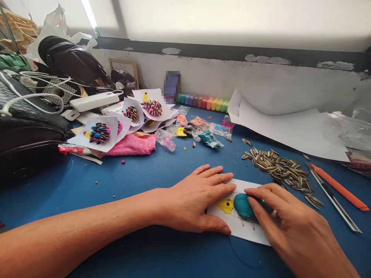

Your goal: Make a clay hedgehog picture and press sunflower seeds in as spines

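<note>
The left hand (pixel 197 200) lies spread on white paper (pixel 238 228) while the right hand (pixel 300 222) pinches teal clay (pixel 243 205), striped seeds (pixel 275 166) at the clay's one o'clock.

A small white paper (pixel 238 227) lies flat on the blue desk (pixel 130 181), with thin dark lines drawn on it. A smooth, round-edged blue-green clay lump (pixel 242 205) sits on it, just beside a flat yellow clay bit (pixel 223 206) with a dark dot.

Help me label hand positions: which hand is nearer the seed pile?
Right. The right hand, touching the teal clay, is just this side of the seed pile; the left hand is farther off to the left, on the left end of the white paper.
</note>
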Motion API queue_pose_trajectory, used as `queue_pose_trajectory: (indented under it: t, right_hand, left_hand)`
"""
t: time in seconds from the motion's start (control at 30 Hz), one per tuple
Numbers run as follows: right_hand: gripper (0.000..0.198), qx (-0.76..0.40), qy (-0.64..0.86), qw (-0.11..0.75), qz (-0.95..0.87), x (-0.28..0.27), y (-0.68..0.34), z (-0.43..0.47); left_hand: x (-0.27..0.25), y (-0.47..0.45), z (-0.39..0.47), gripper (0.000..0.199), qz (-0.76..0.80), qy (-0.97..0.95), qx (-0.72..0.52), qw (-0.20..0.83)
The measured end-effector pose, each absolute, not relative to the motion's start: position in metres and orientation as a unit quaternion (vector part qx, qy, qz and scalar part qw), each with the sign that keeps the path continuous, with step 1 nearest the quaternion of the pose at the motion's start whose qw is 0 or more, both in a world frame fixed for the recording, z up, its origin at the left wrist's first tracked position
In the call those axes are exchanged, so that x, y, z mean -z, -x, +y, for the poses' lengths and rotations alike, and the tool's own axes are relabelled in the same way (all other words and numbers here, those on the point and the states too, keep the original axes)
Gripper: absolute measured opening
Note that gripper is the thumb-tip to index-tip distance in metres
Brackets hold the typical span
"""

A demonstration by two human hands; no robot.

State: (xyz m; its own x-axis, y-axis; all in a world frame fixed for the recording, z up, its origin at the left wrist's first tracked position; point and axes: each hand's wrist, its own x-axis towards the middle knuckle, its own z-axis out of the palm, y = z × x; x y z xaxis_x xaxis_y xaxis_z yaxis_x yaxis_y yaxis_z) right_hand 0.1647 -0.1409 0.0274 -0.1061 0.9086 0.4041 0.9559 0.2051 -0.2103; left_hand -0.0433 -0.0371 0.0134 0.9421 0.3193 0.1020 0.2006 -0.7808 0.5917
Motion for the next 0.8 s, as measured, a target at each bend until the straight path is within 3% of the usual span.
queue_pose_trajectory:
  t: [0.4,0.63,0.8]
  right_hand:
    - [0.035,0.146,0.618,0.158,-0.756,-0.023,-0.164,-0.146]
    - [0.032,0.177,0.579,0.171,-0.777,-0.025,-0.176,-0.158]
    - [0.037,0.184,0.542,0.155,-0.805,-0.007,-0.186,-0.174]
  left_hand:
    - [-0.014,0.043,-0.037,0.079,0.142,-0.944,-0.08,0.286]
    - [-0.019,0.043,-0.038,0.083,0.149,-0.943,-0.065,0.291]
    - [-0.022,0.042,-0.039,0.075,0.155,-0.947,-0.047,0.275]
